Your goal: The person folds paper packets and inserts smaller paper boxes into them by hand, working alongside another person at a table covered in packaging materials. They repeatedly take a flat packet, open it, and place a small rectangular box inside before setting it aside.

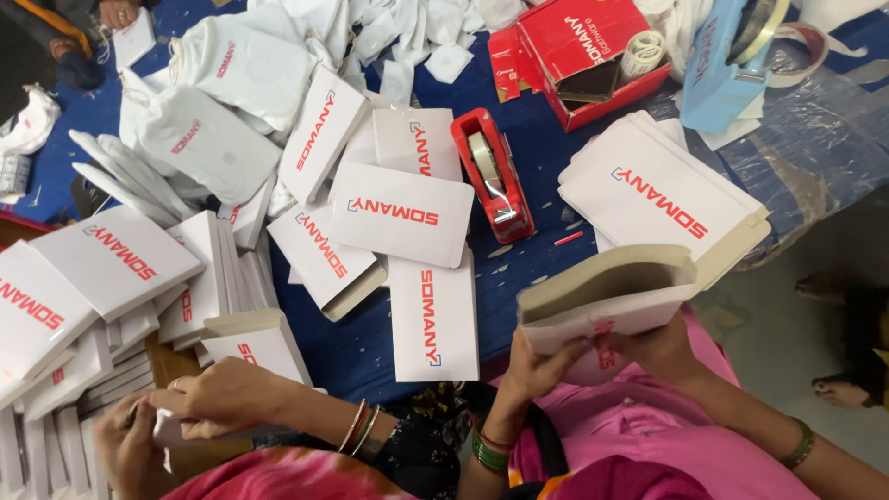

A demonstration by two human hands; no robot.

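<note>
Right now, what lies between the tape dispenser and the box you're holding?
Between dispenser and box: just blue cloth with paper scraps and a red strip, per the head view.

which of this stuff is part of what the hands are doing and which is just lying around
In hand: open box, held by left hand and right hand; probably also the flat box stack just beyond it.

Lying about: tape dispenser, red carton, cloth pouches, tape roll, loose boxes.
</note>
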